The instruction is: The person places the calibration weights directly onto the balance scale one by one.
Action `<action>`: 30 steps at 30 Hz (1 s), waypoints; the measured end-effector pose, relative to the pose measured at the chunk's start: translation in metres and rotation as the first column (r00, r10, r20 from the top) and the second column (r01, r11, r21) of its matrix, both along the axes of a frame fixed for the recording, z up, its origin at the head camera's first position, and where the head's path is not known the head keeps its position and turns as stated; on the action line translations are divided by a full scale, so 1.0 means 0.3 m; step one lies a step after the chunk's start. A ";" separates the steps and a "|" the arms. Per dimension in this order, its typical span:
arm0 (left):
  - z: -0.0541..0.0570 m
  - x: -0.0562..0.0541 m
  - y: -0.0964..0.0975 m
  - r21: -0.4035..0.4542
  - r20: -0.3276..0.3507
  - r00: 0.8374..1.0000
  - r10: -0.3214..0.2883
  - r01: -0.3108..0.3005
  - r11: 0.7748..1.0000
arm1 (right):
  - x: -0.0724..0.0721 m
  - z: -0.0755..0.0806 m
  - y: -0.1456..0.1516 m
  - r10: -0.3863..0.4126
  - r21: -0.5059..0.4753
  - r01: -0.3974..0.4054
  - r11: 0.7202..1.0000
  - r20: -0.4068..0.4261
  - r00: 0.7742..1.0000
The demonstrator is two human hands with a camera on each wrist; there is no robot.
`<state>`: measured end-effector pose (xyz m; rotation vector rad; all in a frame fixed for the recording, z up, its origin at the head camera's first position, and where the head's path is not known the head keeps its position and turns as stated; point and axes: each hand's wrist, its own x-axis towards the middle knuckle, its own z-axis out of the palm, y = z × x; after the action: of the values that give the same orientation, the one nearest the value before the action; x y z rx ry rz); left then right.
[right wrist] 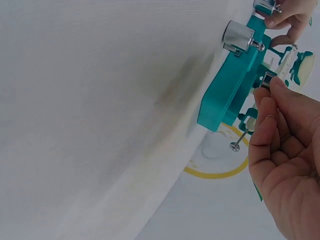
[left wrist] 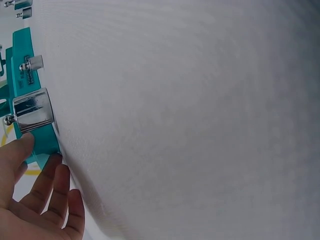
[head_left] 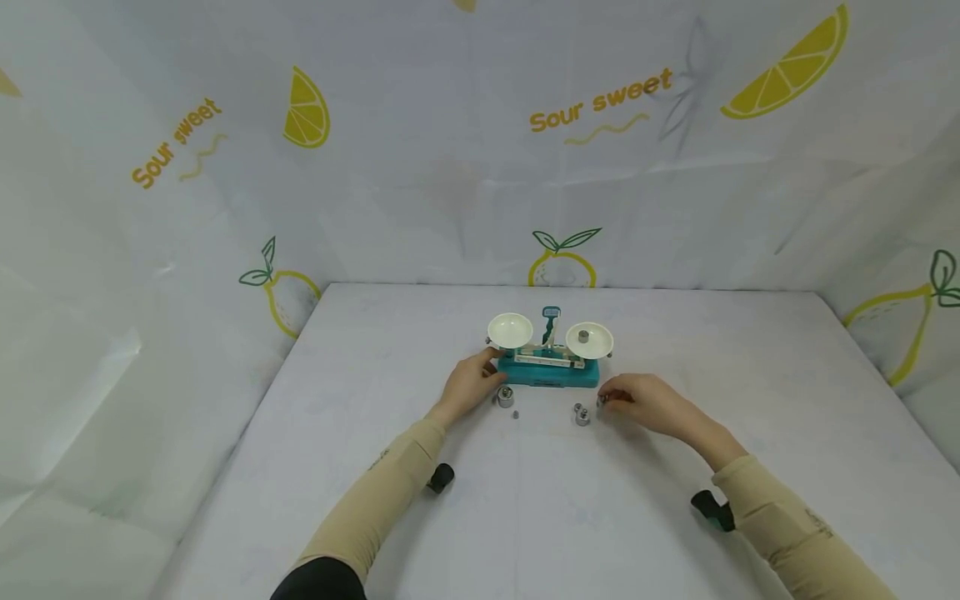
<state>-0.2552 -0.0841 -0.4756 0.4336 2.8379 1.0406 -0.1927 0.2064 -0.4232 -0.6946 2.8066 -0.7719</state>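
A teal balance scale (head_left: 547, 375) with two white pans stands on the white table. My left hand (head_left: 471, 385) grips the left end of its base, thumb and index finger around the corner in the left wrist view. A small metal weight sits in the right pan (head_left: 600, 345); the left pan (head_left: 511, 331) holds nothing. Just in front of the scale's right end, my right hand (head_left: 648, 402) pinches a small shiny metal weight (right wrist: 267, 80) between thumb and index finger. In the right wrist view this weight overlaps the scale behind it.
A large knobbed metal weight (head_left: 506, 397) stands before the scale's left end, with a tiny weight (head_left: 516, 414) close by. Two smaller weights, one of them this weight (head_left: 582, 417), stand near my right fingertips. A patterned cloth (head_left: 450, 208) hangs behind the table.
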 end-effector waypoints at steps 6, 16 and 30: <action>0.000 0.002 0.001 0.010 0.002 1.000 0.002 -0.002 1.000 | -0.003 0.018 0.002 -0.012 -0.022 0.012 1.000 -0.007 1.000; -0.001 0.003 0.001 0.007 0.000 1.000 0.000 0.000 1.000 | -0.018 0.051 0.008 -0.063 -0.060 0.058 0.997 -0.086 0.994; -0.004 0.000 0.001 0.005 -0.008 1.000 0.000 0.000 1.000 | -0.064 0.088 -0.013 -0.226 -0.131 0.210 0.969 -0.123 0.966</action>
<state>-0.2553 -0.0838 -0.4767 0.4392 2.8427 1.0488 -0.2119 0.2026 -0.3968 -0.4748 3.0199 -0.9673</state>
